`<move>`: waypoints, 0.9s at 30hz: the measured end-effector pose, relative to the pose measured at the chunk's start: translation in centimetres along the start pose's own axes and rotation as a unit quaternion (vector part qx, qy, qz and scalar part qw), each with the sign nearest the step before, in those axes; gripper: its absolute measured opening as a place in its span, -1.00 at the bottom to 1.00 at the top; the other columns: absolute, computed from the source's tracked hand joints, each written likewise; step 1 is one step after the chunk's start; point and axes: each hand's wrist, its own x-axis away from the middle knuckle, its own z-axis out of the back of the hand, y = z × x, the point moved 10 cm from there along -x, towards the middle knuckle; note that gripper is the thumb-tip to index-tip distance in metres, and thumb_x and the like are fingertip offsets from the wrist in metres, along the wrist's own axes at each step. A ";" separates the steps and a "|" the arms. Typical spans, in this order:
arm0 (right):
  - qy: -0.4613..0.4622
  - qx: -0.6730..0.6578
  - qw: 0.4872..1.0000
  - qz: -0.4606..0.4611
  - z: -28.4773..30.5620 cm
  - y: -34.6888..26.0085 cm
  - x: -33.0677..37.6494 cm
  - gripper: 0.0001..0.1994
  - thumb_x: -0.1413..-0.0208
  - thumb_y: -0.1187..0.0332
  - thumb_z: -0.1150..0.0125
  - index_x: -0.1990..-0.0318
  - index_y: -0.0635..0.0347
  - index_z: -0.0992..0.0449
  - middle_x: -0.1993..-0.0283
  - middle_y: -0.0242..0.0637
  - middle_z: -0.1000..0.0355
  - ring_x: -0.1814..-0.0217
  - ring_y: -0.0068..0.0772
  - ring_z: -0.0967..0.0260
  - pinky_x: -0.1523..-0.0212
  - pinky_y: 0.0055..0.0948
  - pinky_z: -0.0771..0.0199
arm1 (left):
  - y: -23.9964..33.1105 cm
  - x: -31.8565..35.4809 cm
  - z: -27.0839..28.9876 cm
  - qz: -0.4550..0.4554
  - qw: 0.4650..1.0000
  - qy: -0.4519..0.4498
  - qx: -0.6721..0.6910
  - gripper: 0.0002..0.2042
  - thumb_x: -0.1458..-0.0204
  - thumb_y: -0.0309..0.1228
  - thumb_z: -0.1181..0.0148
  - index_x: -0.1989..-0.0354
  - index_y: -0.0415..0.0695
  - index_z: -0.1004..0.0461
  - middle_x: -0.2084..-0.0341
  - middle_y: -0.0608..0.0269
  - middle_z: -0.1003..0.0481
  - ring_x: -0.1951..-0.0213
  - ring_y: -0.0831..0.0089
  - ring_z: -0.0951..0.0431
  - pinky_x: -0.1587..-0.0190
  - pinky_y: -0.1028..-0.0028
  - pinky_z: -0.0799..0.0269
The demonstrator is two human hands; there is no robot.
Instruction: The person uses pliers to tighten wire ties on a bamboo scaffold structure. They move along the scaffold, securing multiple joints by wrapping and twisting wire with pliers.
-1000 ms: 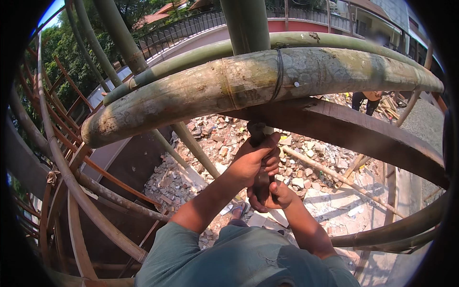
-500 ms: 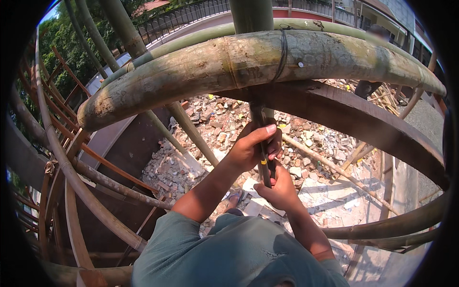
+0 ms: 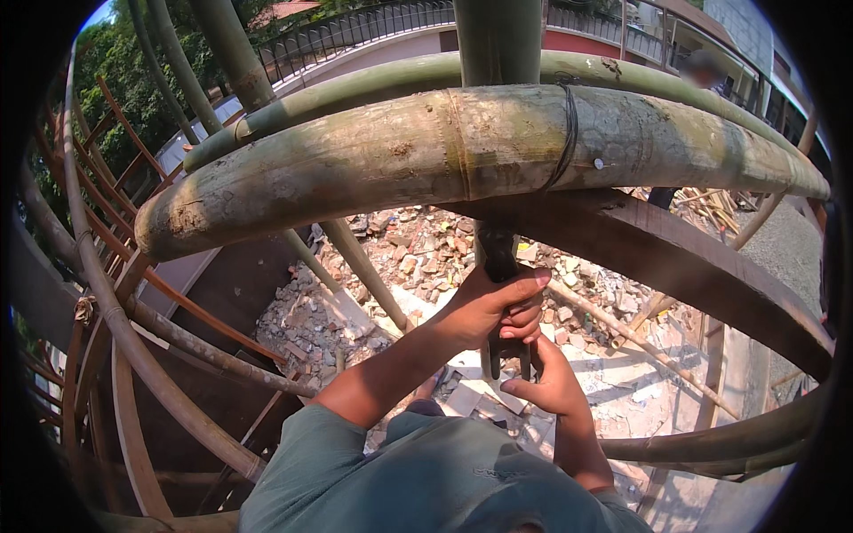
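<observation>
My left hand is wrapped round a dark, narrow tool, its thumb lying across the front. Two prongs of the tool, like pliers handles, stick out below that fist; its exact kind is unclear. The black upper part rises toward the underside of a thick bamboo pole. Beside the prongs is my right hand, thumb stretched out to the left and apart from the fingers, which are partly hidden. Black wire loops round the thick pole above my hands.
A curved-looking dark wooden beam runs off to the right under the pole. An upright bamboo post stands behind it. Broken brick and rubble cover the ground below. Bamboo poles crowd the left. A person is at far right.
The pole and my hands appear lower in view. My left hand has closed more fully round the tool. My right hand's thumb has moved away from it, and the lower prongs now show.
</observation>
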 end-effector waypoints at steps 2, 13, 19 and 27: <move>0.033 -0.077 0.997 -0.003 -0.2 -0.7 0.4 -0.45 -0.03 0.27 -0.46 -0.12 0.30 -0.39 -0.02 -0.19 -0.47 -0.13 -0.42 -0.45 -0.15 -0.35 -0.41 | -0.5 0.0 -0.2 -0.001 1.000 0.015 0.027 -0.76 -0.31 -0.36 -0.03 0.43 -0.12 -0.25 0.75 0.41 -0.15 0.72 0.59 -0.18 0.44 0.41 -0.32; -0.243 -0.517 0.814 -0.101 -8.0 2.8 -1.2 -0.76 -0.02 0.40 -0.39 0.36 0.26 -0.38 0.44 -0.31 -0.38 0.49 -0.51 -0.33 0.47 -0.46 -0.36 | 3.5 0.3 -4.7 -0.112 0.945 -0.305 -0.036 -0.61 -0.17 -0.06 -0.19 0.37 -0.20 -0.40 0.25 -0.08 -0.52 -0.04 0.06 -0.50 0.01 0.13 -0.48; -0.472 -0.651 0.593 0.051 -10.9 1.0 -3.1 -0.60 -0.05 0.22 -0.43 0.19 0.32 -0.36 0.56 -0.28 -0.32 0.55 -0.43 -0.30 0.53 -0.44 -0.32 | 1.7 1.9 -5.4 0.023 0.865 -0.462 0.193 -0.65 -0.31 -0.29 -0.04 0.53 -0.21 -0.33 0.83 0.30 -0.31 0.78 0.53 -0.35 0.62 0.45 -0.42; 0.051 -0.095 0.991 -0.083 -2.2 0.6 1.8 -0.65 -0.11 0.25 -0.34 0.10 0.24 -0.35 0.41 -0.37 -0.40 0.28 -0.48 -0.39 0.19 -0.55 -0.36 | -0.5 0.6 -2.3 -0.019 0.981 -0.184 0.049 -0.61 -0.30 -0.21 -0.07 0.58 -0.11 -0.24 0.87 0.36 -0.15 0.83 0.52 -0.23 0.69 0.50 -0.21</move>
